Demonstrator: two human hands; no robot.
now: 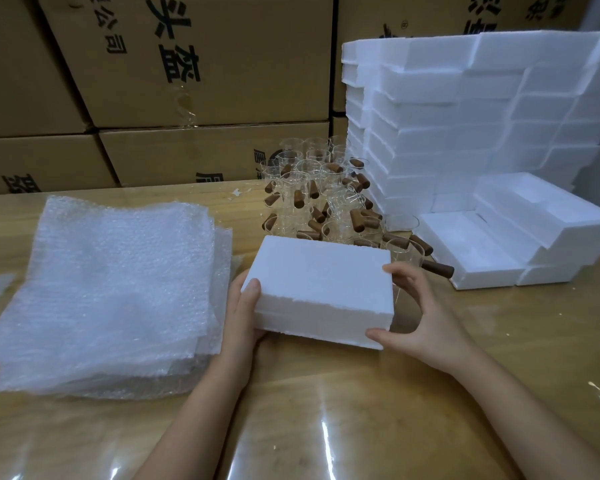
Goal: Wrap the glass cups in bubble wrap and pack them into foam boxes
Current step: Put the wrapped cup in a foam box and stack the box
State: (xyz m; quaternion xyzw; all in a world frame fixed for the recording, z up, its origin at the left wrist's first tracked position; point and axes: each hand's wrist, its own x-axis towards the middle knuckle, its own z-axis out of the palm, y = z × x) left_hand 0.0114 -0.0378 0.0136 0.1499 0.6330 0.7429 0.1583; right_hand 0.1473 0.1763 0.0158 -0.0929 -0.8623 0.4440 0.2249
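I am holding a closed foam box between both hands, just above or on the wooden table; I cannot tell whether its underside is touching the tabletop. My left hand is gripping the box's left end, the thumb lying over the top corner and the fingers tucked underneath out of sight. My right hand is clasping the right end, the thumb pressing on the near lower corner and the fingers curling over the upper right edge. The box is sitting slightly turned, its long side running from near left to far right, and a seam is showing along the front face where lid and base are meeting. To my left, a thick pile of bubble wrap is lying flat on the table, its near edge just beside my left forearm. Beyond the box, a crowd of glass cups with brown wooden handles is standing on the table, some upright and some lying tipped over, the nearest ones just behind the box and next to my right fingers. To the right, two open foam trays are lying with their hollows facing up, and behind them a tall stack of foam boxes is rising against the wall. Brown cardboard cartons printed with black characters are filling the background behind the table.
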